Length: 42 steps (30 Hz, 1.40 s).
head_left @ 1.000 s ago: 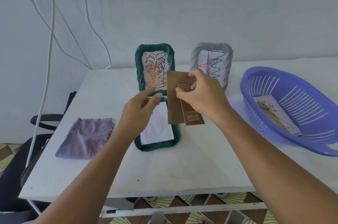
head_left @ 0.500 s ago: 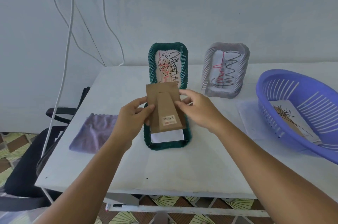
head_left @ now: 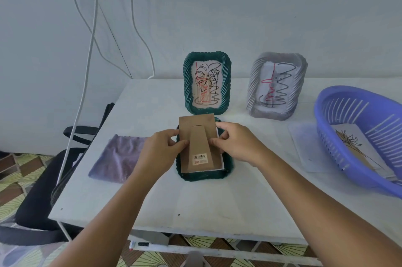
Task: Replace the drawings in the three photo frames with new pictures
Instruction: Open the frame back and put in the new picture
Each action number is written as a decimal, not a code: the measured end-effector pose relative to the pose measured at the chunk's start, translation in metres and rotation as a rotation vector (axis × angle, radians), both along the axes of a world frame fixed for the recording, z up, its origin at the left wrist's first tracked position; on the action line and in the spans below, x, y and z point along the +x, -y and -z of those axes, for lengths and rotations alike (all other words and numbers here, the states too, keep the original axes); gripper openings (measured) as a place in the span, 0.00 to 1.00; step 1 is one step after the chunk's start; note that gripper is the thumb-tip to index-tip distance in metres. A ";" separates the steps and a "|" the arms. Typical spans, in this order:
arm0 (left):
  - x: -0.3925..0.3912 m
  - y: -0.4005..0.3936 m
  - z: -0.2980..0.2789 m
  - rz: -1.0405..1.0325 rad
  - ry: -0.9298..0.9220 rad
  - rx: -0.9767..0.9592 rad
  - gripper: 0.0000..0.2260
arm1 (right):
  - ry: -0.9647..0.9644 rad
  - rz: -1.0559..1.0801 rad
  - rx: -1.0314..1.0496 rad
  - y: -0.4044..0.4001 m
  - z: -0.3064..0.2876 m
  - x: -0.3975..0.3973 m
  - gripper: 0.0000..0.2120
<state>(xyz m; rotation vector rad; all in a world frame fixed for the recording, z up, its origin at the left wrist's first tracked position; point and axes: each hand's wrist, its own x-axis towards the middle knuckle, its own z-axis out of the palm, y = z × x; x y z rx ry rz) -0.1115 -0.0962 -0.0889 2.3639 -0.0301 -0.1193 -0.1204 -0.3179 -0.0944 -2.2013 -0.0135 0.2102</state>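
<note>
Two hands held the cardboard backing [head_left: 201, 142]: the left hand [head_left: 159, 153] and right hand [head_left: 237, 142] pinched its side edges. Since a second ago it had come down from mid-air onto the face-down green frame [head_left: 228, 171], over white paper [head_left: 221, 163]; reassembly was probably near. Behind stood a green upright frame [head_left: 206, 82] and grey frame [head_left: 276, 86], both well apart. A purple cloth [head_left: 117, 157] lay left, a blue basket [head_left: 348, 171] right. Nothing obstructed seating.
</note>
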 end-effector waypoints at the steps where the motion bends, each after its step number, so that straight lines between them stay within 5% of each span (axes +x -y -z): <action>1: 0.000 0.000 0.001 0.004 -0.010 0.010 0.18 | -0.003 -0.005 -0.007 0.000 0.000 0.000 0.23; 14: 0.006 0.005 0.008 0.035 -0.016 0.121 0.21 | 0.008 -0.014 -0.068 0.002 0.002 -0.001 0.18; 22: 0.005 0.005 0.016 0.035 -0.006 0.083 0.19 | 0.072 0.013 -0.316 -0.006 0.009 -0.003 0.20; 36: 0.006 0.006 0.024 0.058 -0.006 0.017 0.21 | 0.069 0.040 -0.242 -0.003 0.010 -0.002 0.15; 42: 0.009 0.006 0.026 0.060 -0.009 0.062 0.22 | 0.045 0.063 -0.206 -0.001 0.013 0.002 0.22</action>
